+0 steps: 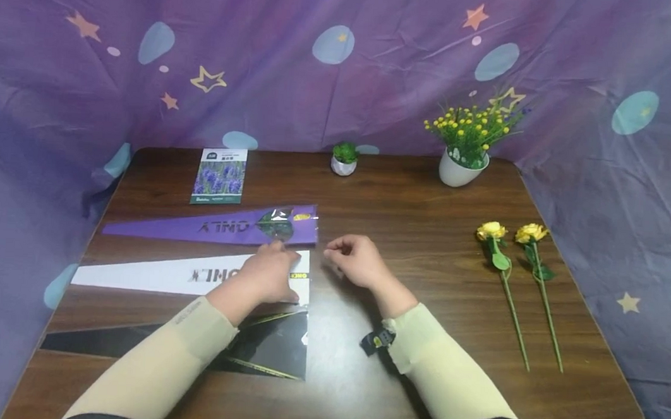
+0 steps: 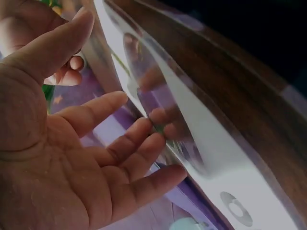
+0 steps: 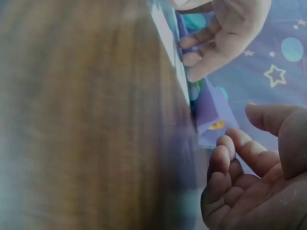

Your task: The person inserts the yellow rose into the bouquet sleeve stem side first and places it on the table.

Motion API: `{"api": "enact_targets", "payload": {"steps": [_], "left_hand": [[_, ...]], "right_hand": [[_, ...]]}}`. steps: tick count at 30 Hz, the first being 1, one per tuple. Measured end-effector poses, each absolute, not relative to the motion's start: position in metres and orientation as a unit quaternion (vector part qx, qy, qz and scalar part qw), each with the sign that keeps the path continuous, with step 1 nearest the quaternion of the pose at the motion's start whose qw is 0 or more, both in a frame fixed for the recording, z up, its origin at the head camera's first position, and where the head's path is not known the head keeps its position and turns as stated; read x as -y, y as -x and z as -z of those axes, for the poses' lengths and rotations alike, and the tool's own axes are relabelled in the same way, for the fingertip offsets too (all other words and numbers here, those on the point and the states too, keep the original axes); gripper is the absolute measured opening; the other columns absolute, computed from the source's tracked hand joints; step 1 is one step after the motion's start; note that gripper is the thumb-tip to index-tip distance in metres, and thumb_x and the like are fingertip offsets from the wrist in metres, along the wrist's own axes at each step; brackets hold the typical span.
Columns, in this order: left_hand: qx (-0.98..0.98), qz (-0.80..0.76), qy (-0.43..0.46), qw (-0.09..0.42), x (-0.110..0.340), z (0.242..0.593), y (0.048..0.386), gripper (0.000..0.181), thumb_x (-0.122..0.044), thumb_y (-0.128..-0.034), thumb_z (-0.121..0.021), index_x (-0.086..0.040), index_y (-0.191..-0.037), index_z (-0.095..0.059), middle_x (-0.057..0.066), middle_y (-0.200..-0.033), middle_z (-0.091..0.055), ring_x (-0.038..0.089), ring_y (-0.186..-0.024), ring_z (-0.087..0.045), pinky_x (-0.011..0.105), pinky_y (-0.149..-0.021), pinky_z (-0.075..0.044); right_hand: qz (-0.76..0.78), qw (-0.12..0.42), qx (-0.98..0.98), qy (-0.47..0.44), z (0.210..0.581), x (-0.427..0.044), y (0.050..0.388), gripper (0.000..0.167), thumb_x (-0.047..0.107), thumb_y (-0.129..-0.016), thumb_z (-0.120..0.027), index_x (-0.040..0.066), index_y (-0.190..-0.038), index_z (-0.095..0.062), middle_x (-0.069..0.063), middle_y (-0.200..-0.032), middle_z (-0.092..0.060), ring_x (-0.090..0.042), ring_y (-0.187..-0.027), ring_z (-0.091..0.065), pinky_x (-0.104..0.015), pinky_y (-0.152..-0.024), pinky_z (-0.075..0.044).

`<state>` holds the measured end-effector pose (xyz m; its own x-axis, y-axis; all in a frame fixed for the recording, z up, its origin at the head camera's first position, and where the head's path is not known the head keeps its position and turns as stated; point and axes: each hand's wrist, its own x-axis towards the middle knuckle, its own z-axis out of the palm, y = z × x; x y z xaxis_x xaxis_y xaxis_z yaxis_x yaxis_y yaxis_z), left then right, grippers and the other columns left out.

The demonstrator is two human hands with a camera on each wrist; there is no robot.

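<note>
My left hand lies over the right part of a white tapered flower sleeve, covering some of its printed letters. In the left wrist view the fingers of that hand are spread and meet the sleeve's shiny surface. A purple flower sleeve with a glossy dark-green patch lies just beyond. Closer to me is a black flower sleeve, partly hidden by the left forearm. To the right of the white sleeve hovers my right hand, its fingers loosely bent, thumb apart, nothing visible in it.
Two yellow artificial roses with long stems lie on the right of the wooden table. A flower seed packet, a small succulent pot and a white pot of yellow flowers are along the back. Purple cloth hangs behind.
</note>
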<state>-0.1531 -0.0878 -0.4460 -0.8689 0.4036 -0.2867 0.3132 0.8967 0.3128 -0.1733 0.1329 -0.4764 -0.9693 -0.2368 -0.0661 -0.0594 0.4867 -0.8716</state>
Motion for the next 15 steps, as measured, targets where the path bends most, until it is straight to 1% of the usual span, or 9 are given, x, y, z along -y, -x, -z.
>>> {"api": "enact_targets", "payload": {"steps": [1,3,5,10,15], "left_hand": [[-0.96,-0.119,-0.188,0.171,0.086,0.447,0.153,0.086,-0.038,-0.0693,-0.098,-0.007,-0.141,-0.064,0.022,-0.142,-0.055,0.044,-0.127,-0.053,0.057,-0.094,-0.055],[-0.962,-0.107,-0.188,0.166,0.084,0.447,0.152,0.083,-0.037,-0.0664,-0.1,-0.006,-0.135,-0.066,0.021,-0.136,-0.056,0.041,-0.119,-0.055,0.054,-0.086,-0.057],[-0.964,-0.099,-0.186,0.164,0.082,0.446,0.15,0.078,-0.035,-0.0654,-0.101,-0.006,-0.13,-0.067,0.021,-0.133,-0.056,0.039,-0.115,-0.055,0.052,-0.082,-0.058],[-0.964,-0.09,-0.184,0.167,0.079,0.445,0.149,0.077,-0.035,-0.0673,-0.1,-0.006,-0.13,-0.066,0.022,-0.131,-0.056,0.038,-0.113,-0.055,0.051,-0.081,-0.059],[-0.964,-0.092,-0.183,0.17,0.078,0.446,0.15,0.071,-0.033,-0.074,-0.097,-0.007,-0.133,-0.066,0.021,-0.131,-0.056,0.038,-0.113,-0.055,0.05,-0.083,-0.059]], "right_hand": [[0.498,0.09,-0.858,0.088,0.477,-0.133,0.172,0.022,0.013,-0.096,-0.075,-0.005,-0.108,-0.075,-0.011,-0.073,-0.071,-0.016,-0.058,-0.063,-0.029,-0.056,-0.054],[0.494,0.096,-0.859,0.096,0.48,-0.134,0.169,0.021,0.013,-0.095,-0.076,-0.005,-0.107,-0.075,-0.008,-0.071,-0.07,-0.012,-0.057,-0.061,-0.028,-0.058,-0.053],[0.486,0.097,-0.862,0.107,0.481,-0.133,0.166,0.02,0.013,-0.094,-0.077,-0.004,-0.105,-0.076,-0.004,-0.07,-0.069,-0.009,-0.058,-0.059,-0.028,-0.058,-0.052],[0.443,0.114,-0.879,0.135,0.483,-0.126,0.158,0.018,0.015,-0.092,-0.08,-0.001,-0.1,-0.079,0.002,-0.073,-0.071,-0.008,-0.06,-0.06,-0.027,-0.06,-0.054],[0.379,0.125,-0.905,0.151,0.48,-0.115,0.151,0.017,0.022,-0.091,-0.083,0.005,-0.094,-0.08,0.003,-0.074,-0.072,-0.009,-0.062,-0.061,-0.028,-0.064,-0.055]]}}
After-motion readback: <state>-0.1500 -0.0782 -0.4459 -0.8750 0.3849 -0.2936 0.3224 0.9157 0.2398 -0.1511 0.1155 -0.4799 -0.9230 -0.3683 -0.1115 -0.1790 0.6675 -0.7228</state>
